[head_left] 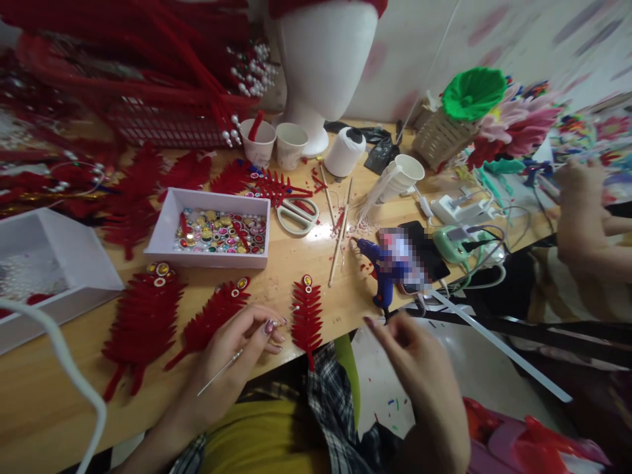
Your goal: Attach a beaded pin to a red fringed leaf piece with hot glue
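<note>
My left hand (247,339) is closed near the table's front edge, fingertips pinched together. A thin silver stick (220,372) runs out from it towards the wrist; anything smaller at the fingertips is hidden. Just right of it lies a red fuzzy leaf-shaped piece (307,316) with a gold gem at its top and a small pearl on its side. My right hand (417,365) hovers beyond the edge, fingers loosely bent and apart, with nothing visible in them. Close above it is the handle of a blue glue gun (382,283), which rests on the table.
A white box (207,260) holds gems and pearls. More red pieces (143,322) lie left. Scissors (297,217), wooden sticks (340,234), paper cups (259,151) and a thread cone (345,153) stand behind. A phone (427,250) and power strips (454,243) are right. Another person's hand (580,191) is far right.
</note>
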Available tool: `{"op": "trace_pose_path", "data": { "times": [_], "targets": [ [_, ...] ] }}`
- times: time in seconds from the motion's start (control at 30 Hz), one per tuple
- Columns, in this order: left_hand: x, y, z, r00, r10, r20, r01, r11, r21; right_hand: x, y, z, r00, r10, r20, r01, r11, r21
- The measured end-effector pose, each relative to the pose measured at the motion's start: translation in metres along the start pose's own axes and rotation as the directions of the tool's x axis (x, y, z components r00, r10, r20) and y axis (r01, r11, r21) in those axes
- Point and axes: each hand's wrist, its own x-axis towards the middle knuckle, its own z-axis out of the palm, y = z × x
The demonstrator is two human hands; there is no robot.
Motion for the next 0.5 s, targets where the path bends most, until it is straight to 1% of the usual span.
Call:
{"op": "trace_pose_path", "data": {
  "times": [0.03, 0.07, 0.1, 0.2, 0.23, 0.27, 0.33, 0.4, 0.43, 0.5],
  "targets": [
    [0.001, -0.001, 0.001, 1.000, 0.003, 0.015, -0.003, 1.000, -0.006, 0.006, 0.007, -0.004, 0.983, 0.028, -0.183, -0.031, 0.999, -0.017],
    [0.001, -0.001, 0.001, 1.000, 0.011, 0.025, -0.010, 1.000, -0.008, 0.014, 0.012, -0.006, 0.947, 0.003, -0.321, -0.006, 1.000, -0.009],
    [0.002, -0.002, 0.001, 0.999, 0.019, 0.031, -0.018, 1.000, -0.006, 0.023, 0.014, -0.005, 0.934, -0.046, -0.353, 0.051, 0.999, 0.006],
    [0.001, -0.005, 0.002, 0.999, 0.010, 0.042, -0.009, 1.000, -0.008, 0.051, 0.006, 0.004, 0.919, -0.178, -0.351, 0.206, 0.978, 0.043],
    [0.000, -0.006, 0.002, 0.999, -0.006, 0.050, 0.007, 1.000, -0.017, 0.059, 0.001, 0.009, 0.915, -0.203, -0.349, 0.233, 0.971, 0.047],
    [-0.001, -0.006, 0.002, 0.998, -0.025, 0.059, 0.026, 0.999, -0.026, 0.066, -0.004, 0.013, 0.913, -0.195, -0.358, 0.229, 0.972, 0.055],
    [-0.003, -0.007, 0.002, 0.996, -0.059, 0.060, 0.061, 0.998, -0.028, 0.075, -0.010, 0.019, 0.929, -0.133, -0.345, 0.171, 0.982, 0.080],
    [-0.004, -0.007, 0.003, 0.997, -0.060, 0.052, 0.060, 0.998, -0.011, 0.076, -0.010, 0.020, 0.935, -0.088, -0.344, 0.132, 0.985, 0.109],
    [-0.005, -0.006, 0.003, 0.997, -0.049, 0.054, 0.049, 0.999, 0.002, 0.073, -0.007, 0.017, 0.935, -0.087, -0.344, 0.141, 0.981, 0.133],
    [-0.005, -0.005, 0.003, 0.997, -0.027, 0.075, 0.024, 0.999, 0.040, 0.061, -0.002, 0.008, 0.935, -0.131, -0.331, 0.203, 0.959, 0.195]
  ]
}}
